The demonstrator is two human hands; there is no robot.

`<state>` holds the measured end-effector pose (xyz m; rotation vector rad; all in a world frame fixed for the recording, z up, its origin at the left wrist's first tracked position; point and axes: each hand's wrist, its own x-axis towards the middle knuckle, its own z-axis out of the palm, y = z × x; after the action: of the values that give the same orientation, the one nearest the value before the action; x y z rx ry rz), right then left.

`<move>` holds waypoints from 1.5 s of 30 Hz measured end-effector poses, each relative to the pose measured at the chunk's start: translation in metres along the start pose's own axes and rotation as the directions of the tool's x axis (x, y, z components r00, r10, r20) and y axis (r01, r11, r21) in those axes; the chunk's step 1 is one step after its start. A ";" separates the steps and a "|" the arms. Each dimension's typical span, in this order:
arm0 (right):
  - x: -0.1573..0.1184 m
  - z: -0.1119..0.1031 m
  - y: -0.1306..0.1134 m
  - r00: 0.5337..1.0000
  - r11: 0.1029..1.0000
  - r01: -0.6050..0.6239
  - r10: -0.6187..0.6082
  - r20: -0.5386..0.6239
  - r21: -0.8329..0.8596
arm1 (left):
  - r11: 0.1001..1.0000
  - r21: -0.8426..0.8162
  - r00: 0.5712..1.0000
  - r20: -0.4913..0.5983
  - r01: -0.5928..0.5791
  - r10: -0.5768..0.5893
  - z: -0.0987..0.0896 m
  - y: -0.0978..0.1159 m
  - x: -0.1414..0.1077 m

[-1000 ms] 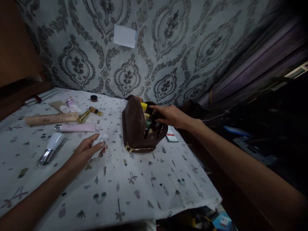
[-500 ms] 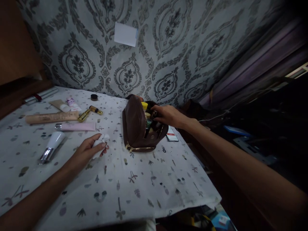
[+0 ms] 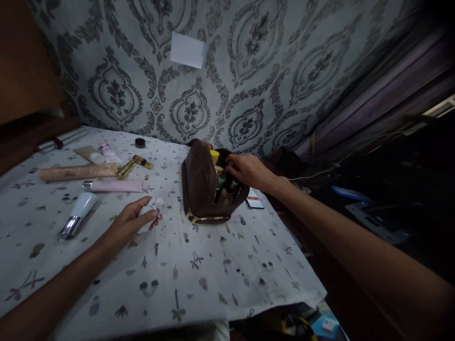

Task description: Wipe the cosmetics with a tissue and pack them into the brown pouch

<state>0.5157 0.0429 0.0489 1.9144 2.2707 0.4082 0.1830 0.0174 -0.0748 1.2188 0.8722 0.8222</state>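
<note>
A brown zippered makeup bag stands unzipped near the table's back right. My right hand reaches into its opening, fingers bent together at the rim. What they grip, if anything, is hidden. A yellow-topped item and several dark or green ones show inside the bag. To the left, my left hand is closed on a crumpled white tissue just above the tablecloth. Near that hand lie a pale pink tube and a white makeup brush with a silver part.
Behind lie a long beige tube, two gold lipstick-like pieces, a smaller beige tube and a small dark round jar. A phone is partly behind the bag. Patterned wall at the back; the table edge runs along the right.
My right hand has shifted slightly within the bag's opening. The left hand keeps the tissue in the same place; the whole view has moved a little.
</note>
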 end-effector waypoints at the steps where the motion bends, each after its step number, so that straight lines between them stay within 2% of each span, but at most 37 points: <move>1: 0.000 0.000 -0.001 1.000 1.000 -0.010 0.010 0.001 -0.011 | 1.000 0.001 1.000 0.004 -0.009 0.009 0.000 0.000 0.000; 11: 0.004 -0.020 -0.010 0.991 0.991 -0.025 0.041 0.124 -0.131 | 1.000 0.007 1.000 0.002 -0.011 0.011 0.000 -0.001 0.001; 23: -0.001 -0.020 -0.020 0.993 0.991 -0.024 0.039 0.109 -0.133 | 0.999 0.051 1.000 0.010 0.009 -0.010 -0.002 -0.004 0.003; 29: -0.005 -0.027 -0.019 0.992 0.993 -0.076 0.084 0.098 -0.087 | 0.997 0.075 0.999 0.039 -0.004 0.002 -0.004 -0.011 0.005; 35: -0.006 -0.029 -0.012 0.996 0.997 -0.069 0.070 0.059 -0.022 | 0.995 0.090 0.999 -0.029 0.041 -0.038 -0.001 -0.006 0.003; 39: -0.010 -0.033 -0.011 0.993 0.993 -0.114 0.115 0.001 0.041 | 0.995 0.092 0.999 -0.003 0.040 -0.040 0.001 -0.002 0.002; 42: -0.015 -0.034 -0.007 0.991 0.984 -0.113 0.121 -0.052 0.136 | 0.996 0.089 1.000 0.000 0.027 -0.027 0.001 -0.002 0.002; 45: -0.022 -0.032 0.002 0.980 0.970 -0.093 0.129 -0.153 0.222 | 0.995 0.098 1.000 0.005 0.013 -0.013 -0.001 -0.004 0.002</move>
<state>0.5123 0.0182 0.0784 2.1977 2.4058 0.3623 0.1837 0.0190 -0.0794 1.2995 0.9243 0.7728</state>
